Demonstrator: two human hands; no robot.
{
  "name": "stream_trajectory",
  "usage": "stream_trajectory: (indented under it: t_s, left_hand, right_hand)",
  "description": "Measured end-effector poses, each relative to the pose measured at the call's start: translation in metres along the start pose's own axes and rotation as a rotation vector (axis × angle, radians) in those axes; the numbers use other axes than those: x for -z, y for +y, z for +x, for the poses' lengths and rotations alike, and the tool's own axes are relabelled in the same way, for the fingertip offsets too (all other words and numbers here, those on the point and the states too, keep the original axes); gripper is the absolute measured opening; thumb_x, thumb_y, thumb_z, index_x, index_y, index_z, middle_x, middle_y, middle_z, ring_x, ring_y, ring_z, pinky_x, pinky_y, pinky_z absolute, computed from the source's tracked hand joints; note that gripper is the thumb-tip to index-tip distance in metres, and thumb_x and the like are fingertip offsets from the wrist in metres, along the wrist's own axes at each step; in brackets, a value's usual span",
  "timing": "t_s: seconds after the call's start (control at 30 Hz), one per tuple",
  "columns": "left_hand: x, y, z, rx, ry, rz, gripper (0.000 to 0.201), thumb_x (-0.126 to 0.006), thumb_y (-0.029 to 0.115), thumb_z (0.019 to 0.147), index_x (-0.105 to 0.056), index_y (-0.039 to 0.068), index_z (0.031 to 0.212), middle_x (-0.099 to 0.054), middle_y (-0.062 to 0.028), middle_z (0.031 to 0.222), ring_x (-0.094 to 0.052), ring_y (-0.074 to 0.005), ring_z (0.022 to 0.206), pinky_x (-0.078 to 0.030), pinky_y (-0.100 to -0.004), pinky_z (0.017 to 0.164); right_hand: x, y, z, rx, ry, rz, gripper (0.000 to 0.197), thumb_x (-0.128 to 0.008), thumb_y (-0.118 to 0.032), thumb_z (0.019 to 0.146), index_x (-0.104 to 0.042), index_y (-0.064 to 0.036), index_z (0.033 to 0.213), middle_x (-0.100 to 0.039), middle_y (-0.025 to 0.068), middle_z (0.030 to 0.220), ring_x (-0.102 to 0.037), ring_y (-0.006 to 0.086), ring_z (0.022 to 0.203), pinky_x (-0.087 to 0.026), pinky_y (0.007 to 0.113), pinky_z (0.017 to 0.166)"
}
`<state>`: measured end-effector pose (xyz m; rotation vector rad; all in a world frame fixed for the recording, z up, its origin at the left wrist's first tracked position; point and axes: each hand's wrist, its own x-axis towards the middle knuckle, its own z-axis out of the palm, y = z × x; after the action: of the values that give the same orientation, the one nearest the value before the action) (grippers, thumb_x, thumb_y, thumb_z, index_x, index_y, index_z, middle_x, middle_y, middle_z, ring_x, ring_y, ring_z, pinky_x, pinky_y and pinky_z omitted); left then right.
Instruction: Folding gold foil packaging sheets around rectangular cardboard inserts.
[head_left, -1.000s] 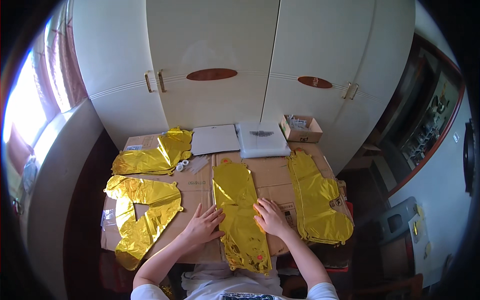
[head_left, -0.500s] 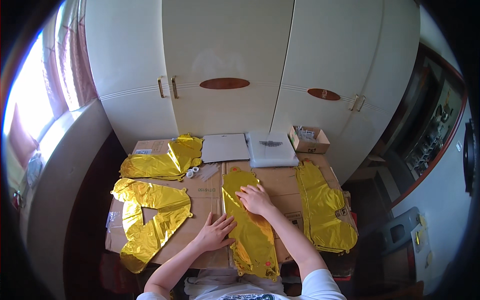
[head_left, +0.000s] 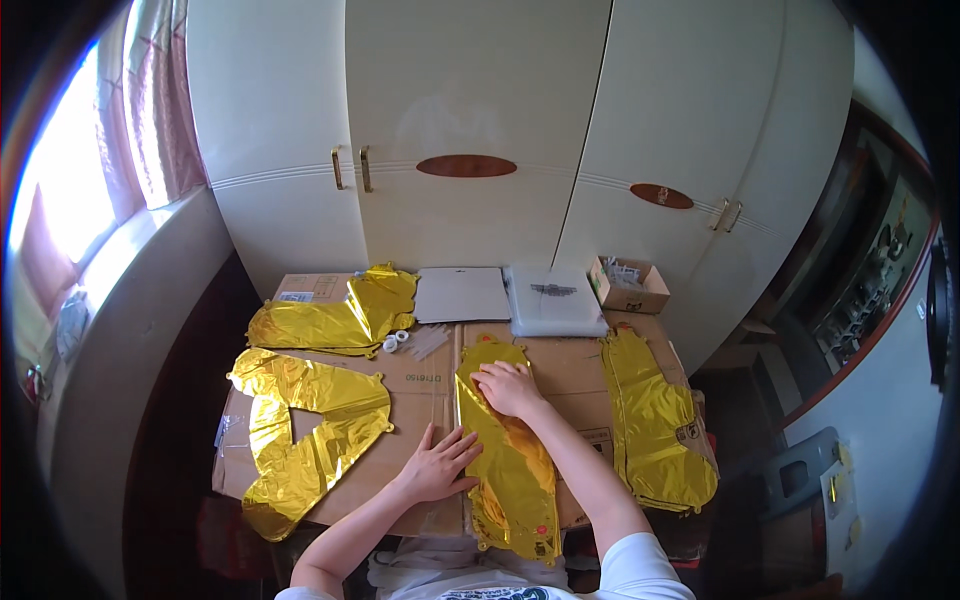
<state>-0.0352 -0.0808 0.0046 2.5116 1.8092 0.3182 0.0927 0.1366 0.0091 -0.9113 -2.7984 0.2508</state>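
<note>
A flat gold foil balloon [head_left: 508, 470] lies lengthwise in front of me, its lower end reaching over the near edge of the cardboard. My right hand [head_left: 508, 388] rests on its upper part, fingers stretched leftward and pressed against the foil. Lower down, my left hand [head_left: 440, 468] lies with spread fingers, its fingertips touching the balloon's left edge and its palm over the cardboard. Neither hand grips anything visible. Creases and bright reflections run along the foil between the hands.
Other flat gold foil balloons lie left [head_left: 345, 415], far left [head_left: 310, 325] and right [head_left: 650, 430] on the cardboard [head_left: 415, 395]. Behind are white rings [head_left: 395, 340], clear strips [head_left: 430, 343], a grey sheet [head_left: 462, 295], a stack of plastic bags [head_left: 555, 305] and a small carton [head_left: 640, 290]. Cabinets [head_left: 480, 90] stand behind.
The view has shifted slightly, moving the scene to the right. My right hand has slid a little up and left on the foil, its fingers closer together. My left hand stays at the edge.
</note>
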Motion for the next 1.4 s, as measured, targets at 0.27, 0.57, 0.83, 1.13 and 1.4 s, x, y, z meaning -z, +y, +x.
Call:
stream_trajectory:
  t_s: [0.27, 0.57, 0.83, 1.13, 1.4]
  left_hand:
    - [0.001, -0.002, 0.003, 0.012, -0.048, -0.024, 0.069, -0.052, 0.056, 0.093, -0.042, 0.013, 0.146, -0.04, -0.0095, 0.152, -0.03, -0.0285, 0.145, -0.016, -0.0636, 0.115]
    - [0.002, -0.005, 0.004, 0.089, 0.062, -0.071, 0.07, -0.055, 0.052, 0.092, -0.042, 0.008, 0.145, -0.037, -0.0132, 0.153, -0.029, -0.0319, 0.145, -0.019, -0.0593, 0.116]
    - [0.014, -0.033, 0.033, 0.122, 0.037, -0.003, 0.076, -0.057, 0.056, 0.089, -0.042, 0.006, 0.144, -0.037, -0.0142, 0.153, -0.027, -0.0335, 0.146, -0.017, -0.059, 0.117]
    - [0.004, -0.051, 0.087, 0.099, 0.019, -0.008, 0.062, -0.05, 0.046, 0.096, -0.041, 0.009, 0.145, -0.037, -0.0122, 0.153, -0.028, -0.0316, 0.145, -0.017, -0.0573, 0.118]
    - [0.0, -0.063, 0.137, 0.062, -0.029, 0.078, 0.055, -0.047, 0.045, 0.097, -0.045, 0.015, 0.143, -0.042, -0.0096, 0.15, -0.032, -0.0278, 0.144, -0.018, -0.0597, 0.117]
  right_hand:
    - [-0.002, 0.006, -0.007, 0.003, -0.008, 0.028, 0.034, -0.045, -0.032, 0.1, -0.062, -0.0222, 0.128, -0.052, 0.0051, 0.143, -0.044, 0.0273, 0.135, -0.033, 0.049, 0.111]
    - [0.001, 0.027, -0.044, 0.025, 0.202, 0.2, 0.037, -0.051, -0.025, 0.098, -0.058, -0.0146, 0.133, -0.047, 0.0123, 0.147, -0.04, 0.0338, 0.138, -0.03, 0.047, 0.115]
    - [0.03, 0.037, -0.133, -0.091, 0.125, 0.264, 0.043, -0.056, -0.025, 0.097, -0.055, -0.003, 0.133, -0.052, 0.0146, 0.141, -0.046, 0.0306, 0.134, -0.032, 0.045, 0.114]
    - [0.04, -0.002, -0.179, -0.042, 0.13, 0.121, 0.051, -0.059, -0.031, 0.095, -0.05, -0.0056, 0.138, -0.049, 0.014, 0.144, -0.044, 0.0287, 0.136, -0.034, 0.045, 0.114]
    - [0.032, -0.025, -0.245, -0.16, 0.243, 0.293, 0.057, -0.067, -0.026, 0.089, -0.047, -0.0026, 0.137, -0.053, 0.0209, 0.134, -0.046, 0.0375, 0.129, -0.037, 0.047, 0.108]
